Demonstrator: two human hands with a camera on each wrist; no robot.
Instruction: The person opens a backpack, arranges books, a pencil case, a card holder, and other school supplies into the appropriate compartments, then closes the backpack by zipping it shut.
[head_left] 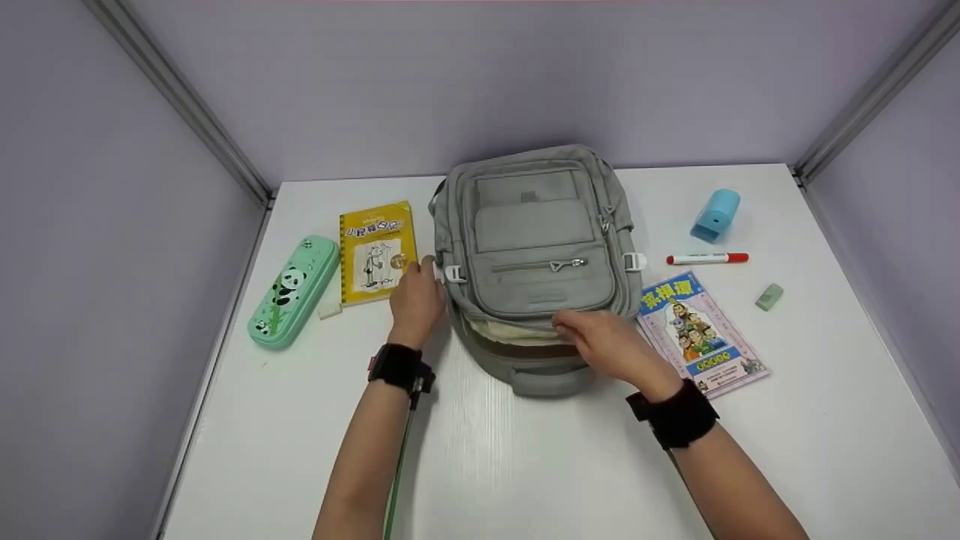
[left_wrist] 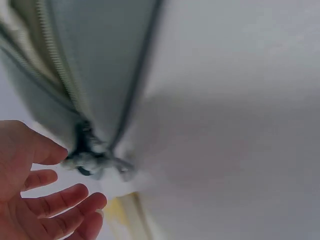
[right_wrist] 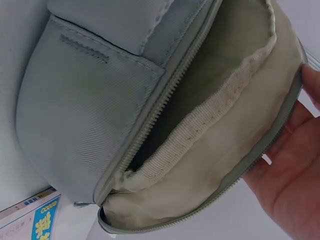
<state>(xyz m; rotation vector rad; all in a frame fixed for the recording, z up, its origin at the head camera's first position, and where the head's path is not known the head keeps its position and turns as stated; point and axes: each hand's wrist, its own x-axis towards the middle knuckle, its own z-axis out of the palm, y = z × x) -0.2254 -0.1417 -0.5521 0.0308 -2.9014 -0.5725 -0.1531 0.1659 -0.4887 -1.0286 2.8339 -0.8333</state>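
Note:
A grey backpack [head_left: 536, 225] lies at the back of the white table, its top end toward me and its main zipper undone. My right hand [head_left: 611, 349] pinches the loose zippered edge of its front panel. In the right wrist view that hand [right_wrist: 295, 170] holds the panel away from the back, showing the cream lining [right_wrist: 210, 145] and an inner pocket. At the pack's left side is my left hand [head_left: 418, 300]. Seen from the left wrist, its fingers are loosely spread, with the thumb tip right by the blurred zipper end [left_wrist: 87, 155].
Left of the pack are a yellow book [head_left: 379, 255], a green panda pencil case [head_left: 292, 292] and a white eraser [head_left: 330, 310]. To its right lie a pink comic book [head_left: 701, 334], a red-capped marker [head_left: 707, 258], a blue sharpener [head_left: 716, 215] and a green eraser [head_left: 769, 296].

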